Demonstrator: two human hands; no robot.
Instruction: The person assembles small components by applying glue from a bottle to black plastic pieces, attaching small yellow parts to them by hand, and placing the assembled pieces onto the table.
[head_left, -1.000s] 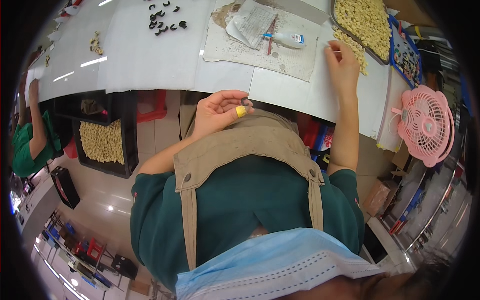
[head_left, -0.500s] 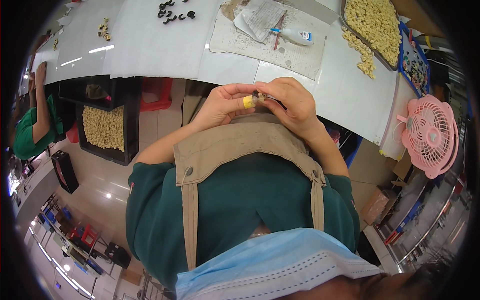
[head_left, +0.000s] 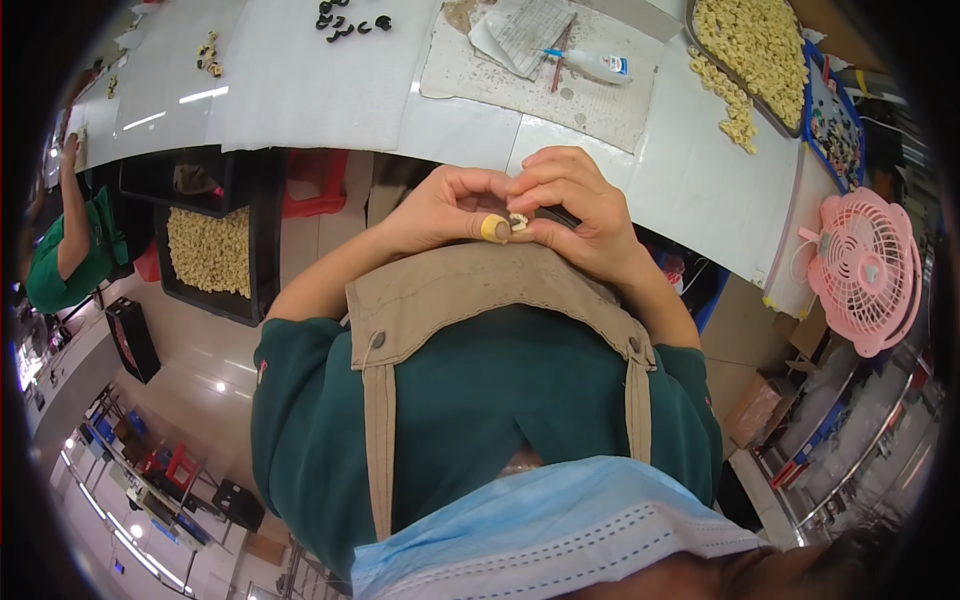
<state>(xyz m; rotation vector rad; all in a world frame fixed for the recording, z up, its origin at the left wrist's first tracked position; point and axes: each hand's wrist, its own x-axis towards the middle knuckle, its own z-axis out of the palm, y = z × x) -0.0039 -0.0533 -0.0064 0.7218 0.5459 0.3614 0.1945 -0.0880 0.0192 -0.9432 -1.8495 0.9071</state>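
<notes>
Between the fingertips of both hands, just past the bib of my tan apron (head_left: 490, 285), is a small cream-coloured piece (head_left: 518, 221). My left hand (head_left: 455, 210) is closed on it from one side, with yellow tape (head_left: 491, 228) wrapped round the thumb. From the other side my right hand (head_left: 575, 215) pinches the same piece between thumb and fingers. Fingers cover part of it, so its full shape cannot be made out. Both hands are over my lap, at the near edge of the white table (head_left: 470, 135).
A worn board (head_left: 600, 115) bears papers (head_left: 522, 38) and a glue bottle (head_left: 600, 66). Cream pieces fill a tray (head_left: 690, 25) and spill beside it. Black curved pieces (head_left: 340, 27) lie further left. A pink fan (head_left: 862, 270) stands right; a co-worker (head_left: 75, 240) sits far left.
My hands have turned the small piece and brought it slightly lower. A dark part seen on it before is now hidden. The co-worker's arm at far left has shifted.
</notes>
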